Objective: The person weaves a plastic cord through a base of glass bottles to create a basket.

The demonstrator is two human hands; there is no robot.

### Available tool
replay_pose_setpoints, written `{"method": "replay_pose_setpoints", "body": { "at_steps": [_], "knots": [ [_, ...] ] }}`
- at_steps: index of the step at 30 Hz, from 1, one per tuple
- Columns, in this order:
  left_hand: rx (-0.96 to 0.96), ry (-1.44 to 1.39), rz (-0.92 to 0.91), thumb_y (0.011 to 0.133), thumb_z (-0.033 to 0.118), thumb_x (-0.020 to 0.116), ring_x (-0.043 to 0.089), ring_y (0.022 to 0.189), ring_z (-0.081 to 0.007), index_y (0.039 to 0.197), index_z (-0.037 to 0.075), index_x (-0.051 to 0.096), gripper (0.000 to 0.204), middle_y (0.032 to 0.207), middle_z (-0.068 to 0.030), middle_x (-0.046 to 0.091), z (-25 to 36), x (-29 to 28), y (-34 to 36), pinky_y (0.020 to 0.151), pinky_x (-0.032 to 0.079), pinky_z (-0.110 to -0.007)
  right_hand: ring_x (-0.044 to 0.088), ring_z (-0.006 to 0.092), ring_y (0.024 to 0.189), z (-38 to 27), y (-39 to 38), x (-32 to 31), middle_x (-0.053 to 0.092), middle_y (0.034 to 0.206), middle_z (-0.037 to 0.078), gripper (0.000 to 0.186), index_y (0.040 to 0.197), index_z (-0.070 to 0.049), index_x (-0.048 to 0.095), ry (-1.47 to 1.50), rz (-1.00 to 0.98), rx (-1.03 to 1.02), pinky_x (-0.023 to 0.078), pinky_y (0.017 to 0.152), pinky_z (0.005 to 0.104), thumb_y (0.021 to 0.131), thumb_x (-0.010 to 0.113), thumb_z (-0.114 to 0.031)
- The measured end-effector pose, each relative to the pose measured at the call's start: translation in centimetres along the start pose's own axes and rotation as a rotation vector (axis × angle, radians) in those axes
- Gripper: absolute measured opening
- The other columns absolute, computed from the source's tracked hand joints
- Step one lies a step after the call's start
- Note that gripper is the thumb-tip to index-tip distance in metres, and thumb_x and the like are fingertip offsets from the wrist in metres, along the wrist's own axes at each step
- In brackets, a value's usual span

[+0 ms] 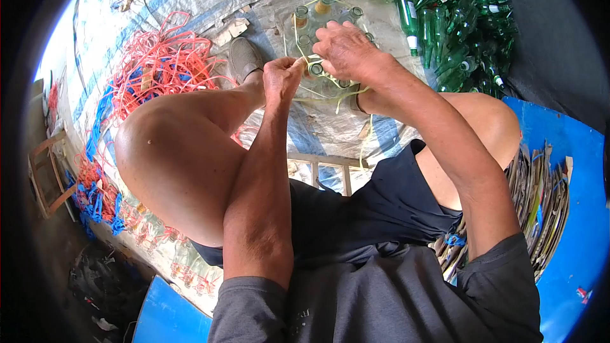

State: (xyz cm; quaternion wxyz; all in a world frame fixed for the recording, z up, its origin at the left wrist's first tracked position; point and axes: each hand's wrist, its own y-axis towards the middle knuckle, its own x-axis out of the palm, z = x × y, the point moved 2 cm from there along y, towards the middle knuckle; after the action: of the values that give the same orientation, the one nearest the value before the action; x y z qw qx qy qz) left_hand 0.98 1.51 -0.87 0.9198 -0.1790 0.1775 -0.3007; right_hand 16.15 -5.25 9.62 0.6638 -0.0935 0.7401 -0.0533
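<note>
Several clear glass bottles (300, 16) stand upright in a cluster on the ground between my feet. A thin pale-yellow plastic strap (295, 28) runs around the cluster, and its loose ends trail toward me. At the near left side of the bottles, my left hand (283, 77) is closed, pinching the strap between thumb and fingers. My right hand (349, 47) reaches over the cluster from the right, its fingers curled in at the strap close to my left fingertips. It hides some of the bottles, and its grip is partly covered.
Green glass bottles (438, 25) lie heaped at the far right. A tangle of pink straps (168, 67) is on the left, beside my shoe (245, 57). Stacked flat cardboard (540, 209) lies by a blue panel (572, 171) at right. A wooden frame (47, 171) stands far left.
</note>
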Motion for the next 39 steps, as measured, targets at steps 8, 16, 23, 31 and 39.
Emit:
{"method": "replay_pose_setpoints", "body": {
  "at_steps": [8,16,23,31,39],
  "knots": [
    [0.045,-0.043,-0.031,0.084,0.024,0.072,0.056,0.057,-0.0079,0.083,-0.002,0.074,0.026,0.064,-0.004,0.068,1.8,0.0,-0.7,0.053,0.043,-0.027,0.058,0.0314,0.098,1.1,-1.1,-1.5,0.059,0.094,0.012,0.018,0.078,-0.007,0.068,0.239,-0.032,0.162,0.048,0.084,0.0448,0.08,0.066,-0.025],
    [0.081,-0.129,-0.102,0.087,0.018,0.069,0.058,0.059,-0.0088,0.087,-0.005,0.073,0.024,0.066,-0.0071,0.069,1.2,0.3,-0.3,0.055,0.045,-0.026,0.066,0.0396,0.08,1.8,-1.4,-2.6,0.066,0.079,0.025,0.026,0.078,0.001,0.066,0.283,-0.282,0.381,0.051,0.077,0.0491,0.079,0.055,-0.022],
    [0.082,-0.1,-0.123,0.089,0.02,0.063,0.059,0.062,-0.0103,0.088,-0.006,0.073,0.028,0.068,-0.008,0.07,1.0,0.5,-0.3,0.059,0.047,-0.027,0.066,0.0408,0.082,2.7,-1.8,-1.6,0.067,0.081,0.024,0.026,0.078,0.0,0.068,0.271,-0.205,0.344,0.051,0.076,0.0477,0.078,0.056,-0.023],
    [0.071,-0.078,-0.151,0.083,0.018,0.061,0.059,0.064,-0.0111,0.086,-0.005,0.073,0.026,0.069,-0.008,0.07,1.4,0.4,-0.3,0.062,0.047,-0.027,0.066,0.041,0.084,3.6,-2.0,-1.8,0.068,0.083,0.024,0.026,0.08,0.0,0.069,0.286,-0.241,0.396,0.052,0.077,0.047,0.078,0.056,-0.023],
    [0.051,-0.088,-0.155,0.08,0.017,0.06,0.059,0.066,-0.0121,0.089,-0.006,0.072,0.027,0.07,-0.0085,0.069,1.9,0.2,-0.8,0.064,0.047,-0.027,0.067,0.0401,0.097,4.4,-2.4,-1.9,0.069,0.099,0.026,0.028,0.093,0.0,0.072,0.27,-0.275,0.46,0.052,0.085,0.0481,0.078,0.058,-0.018]
  ]
}}
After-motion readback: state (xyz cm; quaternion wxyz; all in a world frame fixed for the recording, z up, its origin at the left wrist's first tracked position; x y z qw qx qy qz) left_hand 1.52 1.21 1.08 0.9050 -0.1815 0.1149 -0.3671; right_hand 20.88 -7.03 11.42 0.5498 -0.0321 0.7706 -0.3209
